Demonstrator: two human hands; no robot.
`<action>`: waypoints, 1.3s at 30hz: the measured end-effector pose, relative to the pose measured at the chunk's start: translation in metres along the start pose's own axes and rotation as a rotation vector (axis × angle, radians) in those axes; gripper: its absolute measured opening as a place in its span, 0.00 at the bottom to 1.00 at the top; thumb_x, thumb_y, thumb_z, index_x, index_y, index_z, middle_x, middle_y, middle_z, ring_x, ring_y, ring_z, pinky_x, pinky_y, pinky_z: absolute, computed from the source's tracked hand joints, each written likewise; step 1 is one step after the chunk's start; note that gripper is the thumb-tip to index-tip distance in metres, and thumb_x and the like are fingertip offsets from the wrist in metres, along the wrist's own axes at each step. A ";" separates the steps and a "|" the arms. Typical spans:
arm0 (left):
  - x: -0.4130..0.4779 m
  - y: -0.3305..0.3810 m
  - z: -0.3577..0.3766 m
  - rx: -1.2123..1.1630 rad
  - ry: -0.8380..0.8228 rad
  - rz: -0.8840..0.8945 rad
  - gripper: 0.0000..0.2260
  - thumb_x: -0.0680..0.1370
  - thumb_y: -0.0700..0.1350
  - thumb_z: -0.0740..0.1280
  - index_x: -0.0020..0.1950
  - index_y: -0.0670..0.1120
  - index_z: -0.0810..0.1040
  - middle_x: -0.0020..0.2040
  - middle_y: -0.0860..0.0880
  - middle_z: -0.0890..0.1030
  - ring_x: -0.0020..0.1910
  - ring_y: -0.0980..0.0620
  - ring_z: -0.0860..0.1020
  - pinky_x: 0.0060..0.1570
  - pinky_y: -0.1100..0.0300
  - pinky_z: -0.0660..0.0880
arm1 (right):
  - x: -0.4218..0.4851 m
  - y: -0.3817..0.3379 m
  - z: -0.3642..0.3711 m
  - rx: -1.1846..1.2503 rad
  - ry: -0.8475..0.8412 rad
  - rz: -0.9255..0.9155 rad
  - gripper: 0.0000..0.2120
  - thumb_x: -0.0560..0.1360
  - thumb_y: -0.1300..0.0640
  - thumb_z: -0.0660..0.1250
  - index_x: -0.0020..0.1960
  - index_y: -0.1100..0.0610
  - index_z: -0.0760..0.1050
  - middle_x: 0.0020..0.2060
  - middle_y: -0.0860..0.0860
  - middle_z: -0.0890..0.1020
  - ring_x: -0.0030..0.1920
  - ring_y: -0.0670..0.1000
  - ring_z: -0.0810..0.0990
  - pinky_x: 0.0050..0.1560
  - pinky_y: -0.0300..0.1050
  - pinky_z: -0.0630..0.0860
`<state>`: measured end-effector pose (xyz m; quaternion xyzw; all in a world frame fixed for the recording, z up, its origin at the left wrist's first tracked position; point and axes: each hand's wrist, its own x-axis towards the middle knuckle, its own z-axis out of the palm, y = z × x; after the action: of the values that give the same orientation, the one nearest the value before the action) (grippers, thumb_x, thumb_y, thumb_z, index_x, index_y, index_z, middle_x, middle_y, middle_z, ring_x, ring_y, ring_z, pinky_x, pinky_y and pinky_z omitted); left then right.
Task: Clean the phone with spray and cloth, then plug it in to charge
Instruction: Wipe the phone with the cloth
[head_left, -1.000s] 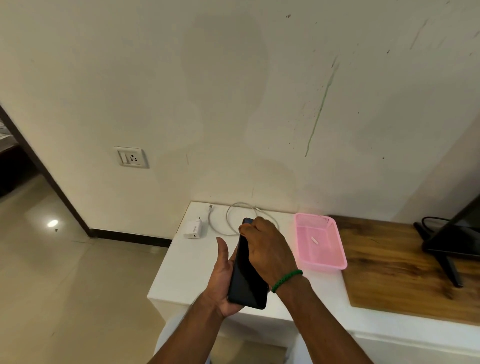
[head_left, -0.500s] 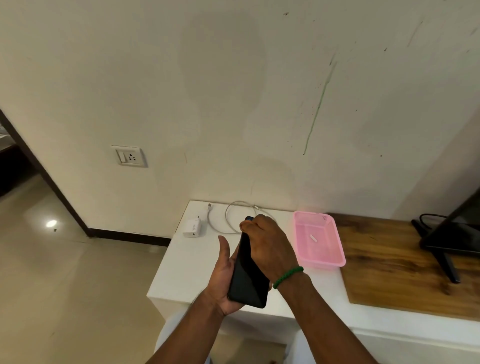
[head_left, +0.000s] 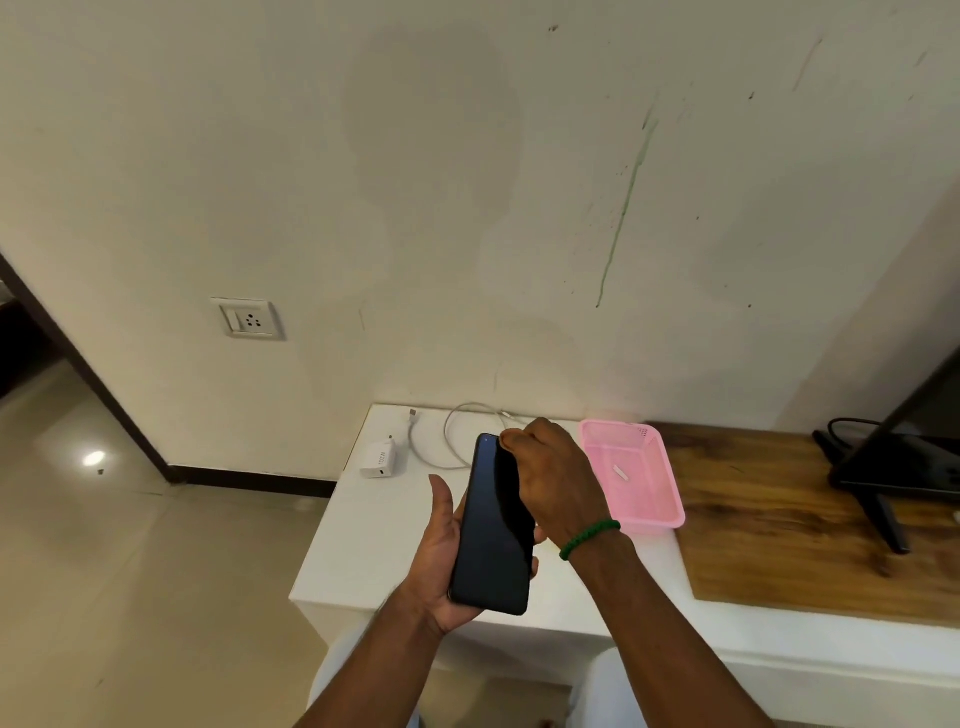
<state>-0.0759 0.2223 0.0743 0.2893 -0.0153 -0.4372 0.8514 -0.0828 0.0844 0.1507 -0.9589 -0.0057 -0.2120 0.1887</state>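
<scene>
From the head camera I see the phone (head_left: 493, 525), a dark slab with a glossy, unlit face and rounded corners, held upright-tilted above the front left part of the white tabletop (head_left: 363, 540), not touching it. My left hand (head_left: 441, 561) cradles its lower end, fingers wrapped behind the body and thumb standing free alongside its left edge. My right hand (head_left: 550, 478), with a green bracelet (head_left: 589, 538) at the wrist, is closed over the phone's upper right edge, fingertips pinched at the top corner; I cannot tell whether a cloth sits under that hand. Near the back left corner of the tabletop lies a white charger block (head_left: 379, 460), with a white cable (head_left: 447, 441) looped just beside it toward the back edge. A pink basket (head_left: 660, 499) stands right of my hands, next to a wooden board (head_left: 805, 530). A wall socket (head_left: 248, 319) sits on the wall left of the tabletop.
</scene>
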 end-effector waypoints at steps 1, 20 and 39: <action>-0.001 0.001 0.001 -0.001 -0.005 0.000 0.34 0.67 0.70 0.60 0.60 0.47 0.81 0.52 0.38 0.82 0.45 0.40 0.82 0.47 0.46 0.78 | -0.002 0.002 -0.001 -0.004 0.002 0.011 0.09 0.74 0.67 0.64 0.52 0.62 0.78 0.42 0.58 0.79 0.43 0.57 0.76 0.42 0.43 0.72; -0.003 0.008 0.006 0.004 -0.023 -0.021 0.40 0.68 0.71 0.60 0.69 0.45 0.73 0.61 0.38 0.79 0.49 0.40 0.81 0.49 0.46 0.78 | -0.011 0.006 -0.016 -0.013 0.054 0.033 0.11 0.70 0.70 0.68 0.52 0.64 0.79 0.41 0.59 0.80 0.42 0.58 0.78 0.42 0.44 0.75; -0.001 0.004 0.010 0.014 0.060 0.008 0.35 0.65 0.70 0.68 0.64 0.49 0.78 0.65 0.38 0.76 0.65 0.39 0.74 0.69 0.41 0.65 | -0.019 -0.033 0.005 0.010 -0.012 -0.182 0.12 0.66 0.67 0.71 0.50 0.63 0.79 0.39 0.56 0.79 0.39 0.56 0.79 0.36 0.41 0.76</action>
<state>-0.0766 0.2204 0.0855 0.3079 0.0059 -0.4249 0.8512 -0.1014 0.1183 0.1510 -0.9546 -0.0950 -0.2227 0.1735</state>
